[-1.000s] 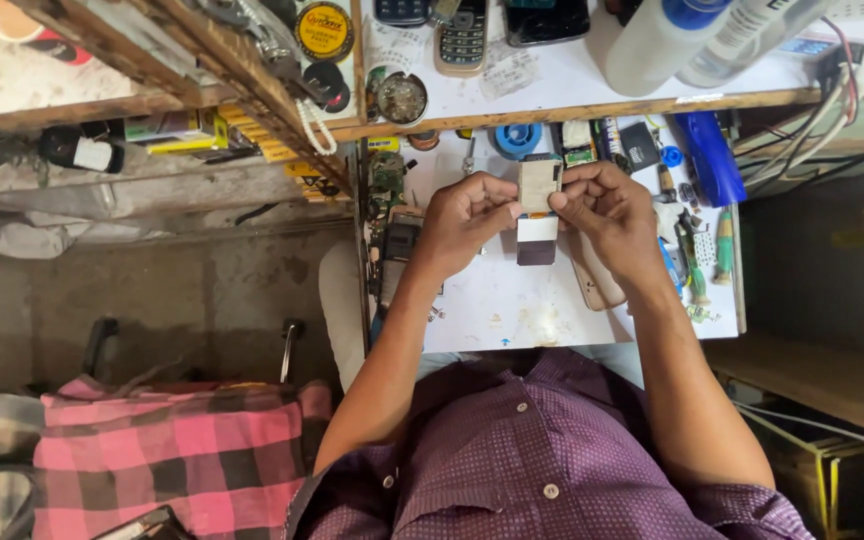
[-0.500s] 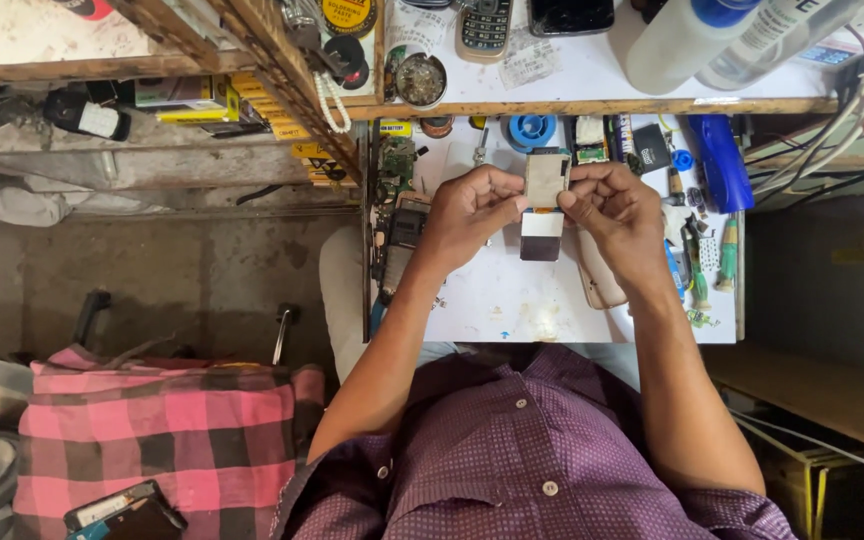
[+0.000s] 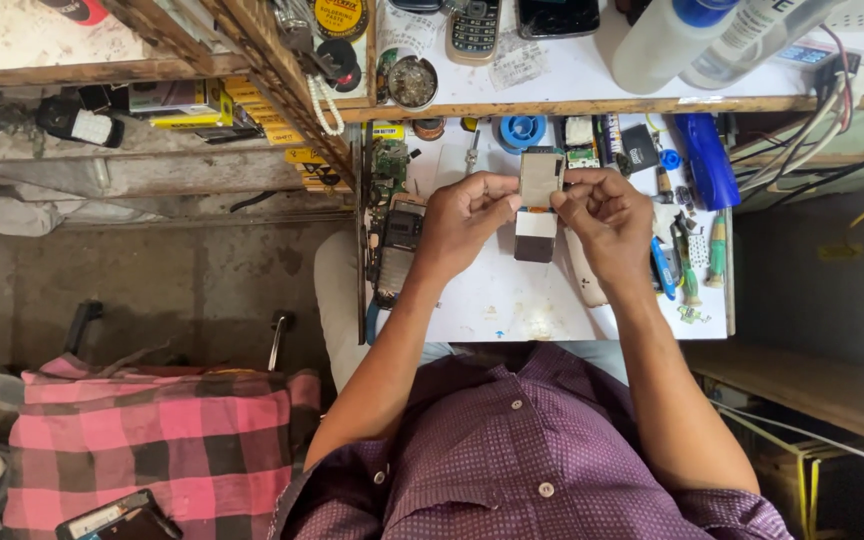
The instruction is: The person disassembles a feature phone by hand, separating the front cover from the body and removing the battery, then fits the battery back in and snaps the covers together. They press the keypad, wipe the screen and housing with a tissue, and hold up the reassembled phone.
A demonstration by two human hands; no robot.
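now | small phone part (image 3: 540, 178) between both hands | left hand (image 3: 464, 222), right hand (image 3: 604, 222) pinching it

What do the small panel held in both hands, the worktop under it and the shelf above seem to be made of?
Small grey rectangular panel, pinched between left hand and right hand: probably metal or plastic, dull sheen; too small to tell. White worktop: smooth laminate or painted board, stained. Brown shelf edge: bare wood, grain visible.
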